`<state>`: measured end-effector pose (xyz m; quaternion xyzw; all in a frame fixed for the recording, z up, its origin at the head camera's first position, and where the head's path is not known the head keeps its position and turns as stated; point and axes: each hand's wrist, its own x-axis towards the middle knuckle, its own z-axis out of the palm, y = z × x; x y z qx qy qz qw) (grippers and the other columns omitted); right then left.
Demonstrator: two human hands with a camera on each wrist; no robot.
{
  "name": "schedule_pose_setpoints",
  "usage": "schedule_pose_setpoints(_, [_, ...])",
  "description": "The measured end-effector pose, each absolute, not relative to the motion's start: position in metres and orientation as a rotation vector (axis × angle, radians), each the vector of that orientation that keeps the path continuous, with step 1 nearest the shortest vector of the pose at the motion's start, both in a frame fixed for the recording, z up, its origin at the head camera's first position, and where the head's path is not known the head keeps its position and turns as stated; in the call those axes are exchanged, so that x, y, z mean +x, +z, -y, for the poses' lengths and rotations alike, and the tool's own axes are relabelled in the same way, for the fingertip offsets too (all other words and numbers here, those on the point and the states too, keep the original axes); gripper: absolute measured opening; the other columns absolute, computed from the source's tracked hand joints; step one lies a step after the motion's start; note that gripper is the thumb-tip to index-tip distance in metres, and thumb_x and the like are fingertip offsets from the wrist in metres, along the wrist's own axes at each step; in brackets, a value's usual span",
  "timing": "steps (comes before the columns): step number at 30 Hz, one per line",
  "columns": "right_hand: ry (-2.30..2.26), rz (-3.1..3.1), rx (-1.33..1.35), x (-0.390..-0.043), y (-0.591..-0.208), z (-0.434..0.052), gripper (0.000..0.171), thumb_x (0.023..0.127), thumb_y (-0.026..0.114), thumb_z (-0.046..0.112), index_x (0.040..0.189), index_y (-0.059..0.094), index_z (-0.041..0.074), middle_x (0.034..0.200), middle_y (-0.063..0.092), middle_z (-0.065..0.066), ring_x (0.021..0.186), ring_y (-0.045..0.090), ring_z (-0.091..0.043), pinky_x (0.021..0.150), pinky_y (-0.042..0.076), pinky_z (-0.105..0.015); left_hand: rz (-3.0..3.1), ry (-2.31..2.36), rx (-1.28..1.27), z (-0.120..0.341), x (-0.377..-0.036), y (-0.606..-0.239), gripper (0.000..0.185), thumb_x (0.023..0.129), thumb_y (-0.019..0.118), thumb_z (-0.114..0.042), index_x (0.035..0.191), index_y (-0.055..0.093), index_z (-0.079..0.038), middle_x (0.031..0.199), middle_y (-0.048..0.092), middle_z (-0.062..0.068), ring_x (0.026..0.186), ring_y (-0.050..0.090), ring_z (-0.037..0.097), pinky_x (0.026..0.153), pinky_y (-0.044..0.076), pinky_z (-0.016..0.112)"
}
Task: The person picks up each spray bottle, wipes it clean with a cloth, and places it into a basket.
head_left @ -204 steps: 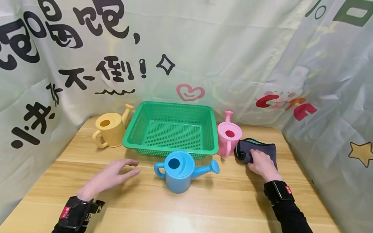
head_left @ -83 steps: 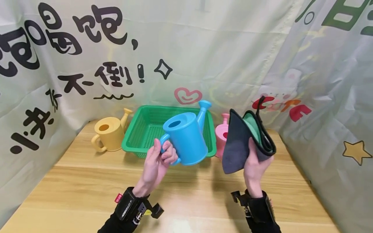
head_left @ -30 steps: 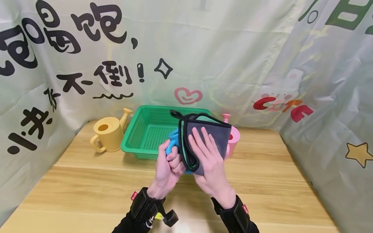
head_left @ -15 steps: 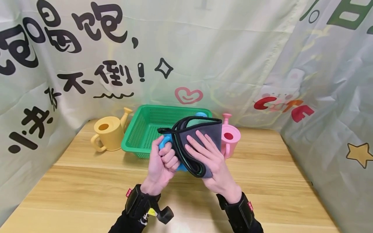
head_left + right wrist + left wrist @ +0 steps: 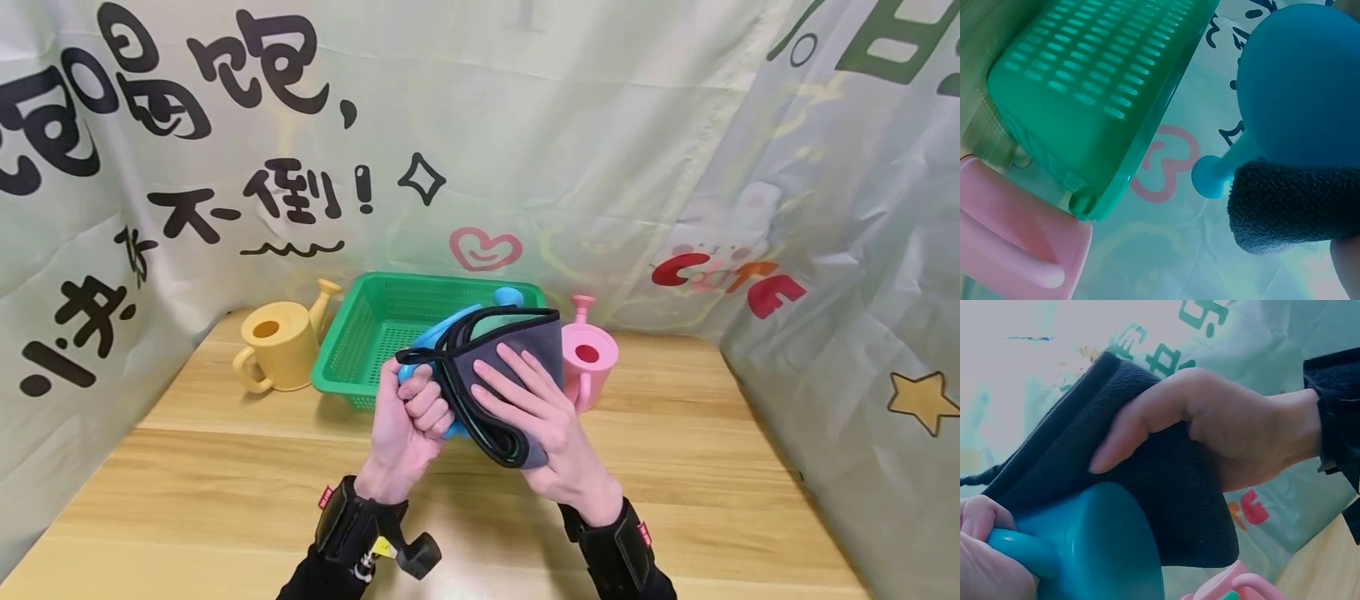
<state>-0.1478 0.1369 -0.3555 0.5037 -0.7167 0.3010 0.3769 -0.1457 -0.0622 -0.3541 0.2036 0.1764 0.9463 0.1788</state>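
Blue watering can [image 5: 450, 350] held mid-air over near table [image 5: 225, 500], my left hand [image 5: 408, 421] curled round handle. Right hand [image 5: 536, 417], fingers spread flat, presses grey folded cloth [image 5: 510, 375] on can body. Risk: hard press twists can from grip. Green basket [image 5: 375, 333] behind looks empty; can interiors unseen.

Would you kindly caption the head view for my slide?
Left hand grips blue watering can; right hand presses grey cloth against it.
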Motion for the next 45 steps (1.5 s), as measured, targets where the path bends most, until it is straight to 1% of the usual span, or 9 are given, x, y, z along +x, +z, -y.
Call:
schedule_pose_setpoints(8, [0.836, 1.902, 1.217, -0.149, -0.359, -0.135, 0.044, 0.098, 0.043, 0.016, 0.139, 0.059, 0.006, 0.150, 0.054, -0.012, 0.149, 0.038, -0.035, 0.126, 0.024, -0.044, -0.660, 2.654, 0.549, 0.056, -0.144, -0.355, 0.047, 0.109, 0.014, -0.038, 0.065, 0.018, -0.021, 0.054, 0.013, -0.009, 0.043, 0.008, 0.007, 0.044, 0.001, 0.024])
schedule_pose_setpoints(16, [1.188, 1.977, 1.158, -0.146, -0.362, -0.140, 0.055, 0.090, 0.055, 0.001, 0.145, 0.052, 0.006, 0.157, 0.044, -0.010, 0.154, 0.028, -0.033, 0.127, 0.020, -0.036, -0.744, 2.572, 0.598, 0.056, -0.143, -0.356, 0.049, 0.109, 0.010, -0.039, 0.065, 0.020, -0.021, 0.053, 0.015, -0.009, 0.043, 0.009, 0.007, 0.046, 0.002, 0.025])
schedule_pose_setpoints(20, [1.364, 2.038, 1.049, -0.143, -0.359, -0.141, 0.063, 0.087, 0.058, -0.006, 0.148, 0.049, 0.008, 0.161, 0.039, -0.005, 0.156, 0.024, -0.024, 0.128, 0.005, -0.053, -0.740, 2.537, 0.637, 0.057, -0.144, -0.356, 0.048, 0.109, 0.010, -0.039, 0.065, 0.020, -0.022, 0.053, 0.015, -0.009, 0.043, 0.010, 0.007, 0.046, 0.003, 0.025])
schedule_pose_setpoints(23, [1.468, 2.064, 0.943, -0.140, -0.357, -0.143, 0.062, 0.091, 0.054, -0.005, 0.150, 0.046, 0.011, 0.162, 0.036, 0.003, 0.157, 0.023, -0.019, 0.114, -0.011, -0.074, -0.741, 2.506, 0.671, 0.058, -0.144, -0.356, 0.049, 0.109, 0.009, -0.039, 0.065, 0.021, -0.022, 0.053, 0.016, -0.009, 0.043, 0.011, 0.007, 0.046, 0.003, 0.026])
schedule_pose_setpoints(27, [1.550, 2.047, 0.865, -0.138, -0.355, -0.143, 0.060, 0.094, 0.047, -0.005, 0.152, 0.043, 0.011, 0.163, 0.035, 0.006, 0.157, 0.021, -0.023, 0.106, -0.019, -0.080, -0.742, 2.460, 0.708, 0.059, -0.145, -0.357, 0.051, 0.109, 0.008, -0.040, 0.064, 0.022, -0.021, 0.054, 0.017, -0.008, 0.044, 0.013, 0.007, 0.046, 0.004, 0.026])
schedule_pose_setpoints(33, [1.424, 2.033, 0.856, -0.138, -0.358, -0.141, 0.062, 0.091, 0.054, -0.005, 0.150, 0.046, 0.010, 0.163, 0.036, 0.001, 0.156, 0.024, -0.020, 0.110, -0.009, -0.078, -0.717, 2.426, 0.763, 0.061, -0.147, -0.357, 0.051, 0.109, 0.009, -0.041, 0.065, 0.021, -0.019, 0.053, 0.018, -0.007, 0.043, 0.013, 0.008, 0.044, 0.003, 0.026])
schedule_pose_setpoints(36, [1.312, 2.002, 0.932, -0.140, -0.360, -0.140, 0.059, 0.091, 0.058, 0.001, 0.149, 0.047, 0.008, 0.163, 0.036, -0.006, 0.156, 0.025, -0.023, 0.121, 0.002, -0.067, -0.704, 2.431, 0.771, 0.061, -0.146, -0.357, 0.051, 0.109, 0.010, -0.041, 0.065, 0.022, -0.019, 0.053, 0.019, -0.008, 0.043, 0.013, 0.008, 0.044, 0.004, 0.026])
schedule_pose_setpoints(41, [1.136, 1.915, 1.063, -0.145, -0.362, -0.139, 0.050, 0.100, 0.050, 0.023, 0.147, 0.050, 0.007, 0.160, 0.041, -0.010, 0.155, 0.027, -0.034, 0.128, 0.014, -0.044, -0.679, 2.449, 0.775, 0.060, -0.145, -0.357, 0.051, 0.109, 0.009, -0.041, 0.065, 0.021, -0.019, 0.054, 0.017, -0.007, 0.043, 0.012, 0.008, 0.045, 0.004, 0.026])
schedule_pose_setpoints(45, [1.039, 1.864, 1.149, -0.148, -0.362, -0.138, 0.050, 0.100, 0.041, 0.026, 0.145, 0.052, 0.008, 0.158, 0.043, -0.010, 0.154, 0.028, -0.036, 0.128, 0.018, -0.044, -0.653, 2.463, 0.767, 0.061, -0.146, -0.357, 0.050, 0.109, 0.009, -0.041, 0.065, 0.020, -0.020, 0.054, 0.016, -0.008, 0.043, 0.011, 0.008, 0.045, 0.004, 0.025])
